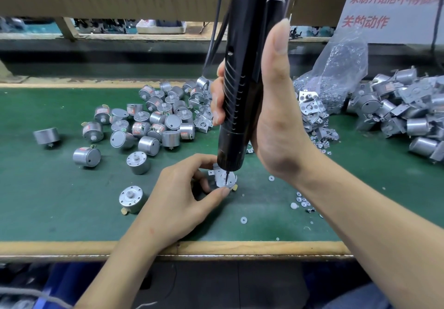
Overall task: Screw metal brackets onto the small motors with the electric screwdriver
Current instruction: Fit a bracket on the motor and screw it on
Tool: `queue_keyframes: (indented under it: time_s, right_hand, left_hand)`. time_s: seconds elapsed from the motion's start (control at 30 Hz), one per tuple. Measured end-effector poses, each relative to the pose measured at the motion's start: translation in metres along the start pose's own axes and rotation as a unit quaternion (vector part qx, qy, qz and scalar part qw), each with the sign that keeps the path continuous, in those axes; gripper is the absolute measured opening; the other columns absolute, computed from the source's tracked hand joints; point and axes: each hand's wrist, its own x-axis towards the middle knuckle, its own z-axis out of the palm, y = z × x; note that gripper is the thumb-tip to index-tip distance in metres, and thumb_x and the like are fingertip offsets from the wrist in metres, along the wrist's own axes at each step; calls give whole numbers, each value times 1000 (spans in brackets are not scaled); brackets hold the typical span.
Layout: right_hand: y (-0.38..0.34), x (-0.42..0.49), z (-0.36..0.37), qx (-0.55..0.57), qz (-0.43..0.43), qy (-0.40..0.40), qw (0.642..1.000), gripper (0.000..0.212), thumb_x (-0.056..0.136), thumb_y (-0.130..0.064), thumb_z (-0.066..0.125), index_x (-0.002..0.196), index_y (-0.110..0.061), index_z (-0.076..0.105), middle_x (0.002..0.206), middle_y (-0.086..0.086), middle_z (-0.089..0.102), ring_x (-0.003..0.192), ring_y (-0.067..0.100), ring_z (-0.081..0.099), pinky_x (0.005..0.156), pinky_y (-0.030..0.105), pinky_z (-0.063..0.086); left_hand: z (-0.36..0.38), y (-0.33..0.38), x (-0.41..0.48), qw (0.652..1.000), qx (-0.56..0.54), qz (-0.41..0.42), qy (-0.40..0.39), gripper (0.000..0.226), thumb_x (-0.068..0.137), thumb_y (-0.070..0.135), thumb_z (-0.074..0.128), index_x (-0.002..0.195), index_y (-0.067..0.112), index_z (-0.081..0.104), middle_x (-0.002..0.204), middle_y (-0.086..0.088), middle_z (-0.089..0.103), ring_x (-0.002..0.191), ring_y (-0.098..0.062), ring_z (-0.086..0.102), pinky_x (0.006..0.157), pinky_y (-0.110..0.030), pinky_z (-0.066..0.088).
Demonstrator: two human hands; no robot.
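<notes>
My right hand (pixel 276 116) grips the black electric screwdriver (pixel 242 87), which stands nearly upright with its bit tip pressed onto a metal bracket (pixel 222 176). The bracket sits on top of a small motor that my left hand (pixel 185 188) pinches between thumb and fingers on the green mat; the motor body is mostly hidden by my fingers. A heap of bare silver motors (pixel 153 119) lies behind, left of the screwdriver.
Loose brackets (pixel 312 114) spill from a plastic bag (pixel 336 68) at right. Assembled motors with brackets (pixel 403 109) pile up at the far right. Screws and white washers (pixel 301 200) are scattered near my right wrist. The wooden table edge (pixel 168 248) runs along the front.
</notes>
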Motion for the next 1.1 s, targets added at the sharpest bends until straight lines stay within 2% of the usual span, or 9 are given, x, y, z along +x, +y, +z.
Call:
queue_keyframes:
  time_s: [0.2,0.27,0.33,0.4,0.43,0.57,0.73,0.9,1.1]
  right_hand:
    - [0,-1,1,-20,-11,19,1000,55,94,-57,26,86,-9,51,65,0,57,56,18,53,59,37,45]
    - [0,-1,3,-28,-14,26,999,60,99,-62,27,86,-9,51,64,0,56,55,18,52,59,37,45]
    - [-1,-1,4,-40,-18,27,999,75,89,-80,34,87,-7,52,64,3,55,53,18,52,59,36,45]
    - [-2,-1,5,-38,-25,20,999,77,66,-79,37,88,-7,52,63,4,54,53,18,51,58,36,44]
    - [-1,-1,6,-35,-28,16,999,77,63,-78,37,88,-7,52,63,3,54,52,18,50,57,36,44]
    - [2,-2,8,-32,-46,14,998,76,63,-81,38,82,-9,51,59,-1,53,49,17,49,53,30,42]
    - [4,-4,15,-38,-70,-1,997,88,68,-83,42,84,3,49,59,1,51,47,17,47,50,29,40]
    - [7,-7,18,-42,-65,-19,997,93,70,-87,44,87,5,50,58,-1,52,47,15,48,51,27,40]
    - [9,-5,16,-35,-72,5,997,80,71,-83,47,84,-4,50,58,2,50,47,18,46,49,29,39]
  left_hand:
    - [0,0,1,1000,2,-2,3,38,78,22,83,111,28,67,77,24,60,57,2,52,56,-5,35]
    - [0,0,1,1000,4,-1,4,37,78,22,83,111,27,67,77,26,60,57,2,52,56,-5,35]
    - [1,0,2,1000,7,1,4,37,78,22,83,111,27,67,79,27,60,57,3,52,57,-5,35]
    - [1,0,2,1000,7,4,4,37,78,22,83,111,27,67,79,28,60,57,3,52,57,-5,35]
    - [1,0,2,1000,8,5,4,36,78,22,83,111,27,67,78,28,60,57,3,52,56,-5,35]
    - [2,-1,2,1000,18,11,-2,37,77,25,83,108,32,63,75,21,61,58,-3,54,57,-7,35]
    - [5,2,3,998,50,27,7,46,75,25,85,95,44,49,81,42,55,56,-11,52,55,-6,33]
    - [5,6,4,997,63,38,25,56,72,23,87,86,48,39,73,47,50,58,14,49,56,-1,32]
    - [9,4,3,997,63,33,36,55,72,23,88,87,46,40,74,48,49,60,19,48,57,1,31]
